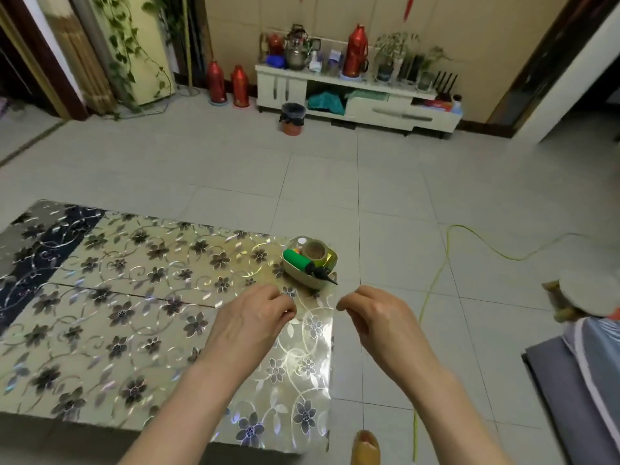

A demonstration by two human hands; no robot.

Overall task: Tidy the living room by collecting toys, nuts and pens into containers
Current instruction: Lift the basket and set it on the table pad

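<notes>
Both my hands hang over the near right corner of the worktop [134, 297], a low surface covered in a shiny flower pattern. My left hand [250, 318] is above the worktop with its fingers curled loosely inward, the tips near the thumb; I cannot tell whether anything small sits between them. My right hand [375, 317] is just past the worktop's right edge, over the tiled floor [385, 196], fingers likewise bent in toward the thumb, and nothing shows in it. The two hands are near each other but apart.

Just beyond my hands, at the far right corner of the worktop, stands the pale bowl [310, 281]. In it lie a green cylinder [295, 258], a round brownish tub [313, 250], a small white-capped item at the back and a dark pointed thing [322, 274] that sticks out over the rim toward me.

A yellow cord [432, 297] runs along the floor to my right. Across the room a white low cabinet [359, 102] stands against the wall with red flasks [228, 83] beside it
</notes>
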